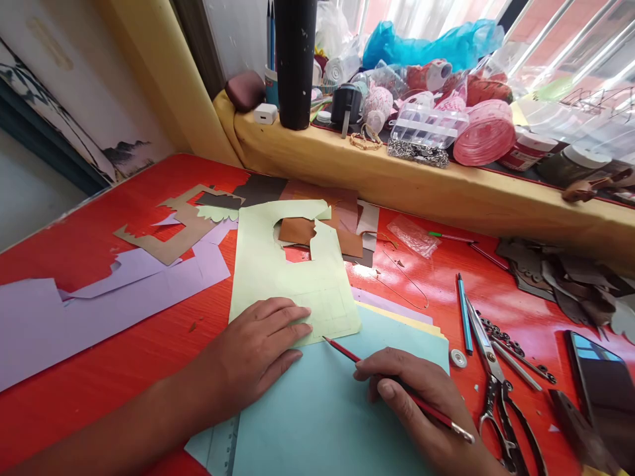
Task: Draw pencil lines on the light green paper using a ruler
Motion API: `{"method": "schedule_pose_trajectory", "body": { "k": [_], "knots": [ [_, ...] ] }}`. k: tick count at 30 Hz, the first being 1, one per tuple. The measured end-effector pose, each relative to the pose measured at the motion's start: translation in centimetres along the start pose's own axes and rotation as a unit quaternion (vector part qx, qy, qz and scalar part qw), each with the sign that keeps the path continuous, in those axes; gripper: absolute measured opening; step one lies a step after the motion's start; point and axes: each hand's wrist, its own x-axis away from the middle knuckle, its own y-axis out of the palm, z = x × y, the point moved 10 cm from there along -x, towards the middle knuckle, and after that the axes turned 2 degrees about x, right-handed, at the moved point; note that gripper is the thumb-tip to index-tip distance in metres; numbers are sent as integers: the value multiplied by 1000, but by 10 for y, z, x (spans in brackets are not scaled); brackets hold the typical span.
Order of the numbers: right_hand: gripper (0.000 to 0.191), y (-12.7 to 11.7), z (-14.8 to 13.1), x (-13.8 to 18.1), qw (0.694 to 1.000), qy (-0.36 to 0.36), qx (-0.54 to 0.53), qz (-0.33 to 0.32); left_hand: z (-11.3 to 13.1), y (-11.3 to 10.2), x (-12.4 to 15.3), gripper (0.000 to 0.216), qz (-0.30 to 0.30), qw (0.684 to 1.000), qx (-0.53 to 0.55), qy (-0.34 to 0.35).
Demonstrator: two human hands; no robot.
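Observation:
My left hand lies flat, fingers together, on the lower edge of a pale green paper sheet with a cut-out hole near its top. A faint pencil grid shows on the green sheet close to my fingers. My right hand is closed around a red pencil, whose tip touches the green sheet's bottom edge. Both hands rest over a light blue sheet on the red table.
Lilac paper, tan and brown card offcuts lie at left and behind. Right of my hand are a teal pencil, scissors, a phone and dark scraps. A cluttered yellow ledge holds a black bottle.

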Motion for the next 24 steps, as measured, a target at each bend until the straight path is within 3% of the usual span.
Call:
{"method": "schedule_pose_trajectory", "body": {
  "k": [9,24],
  "knots": [
    [30,-13,8,6,994,30,-38,96,-2,1,1,32,-4,1000,10,-17],
    [40,-28,12,7,985,63,-30,160,-3,2,2,31,-1,1000,20,-13]
  ]
}}
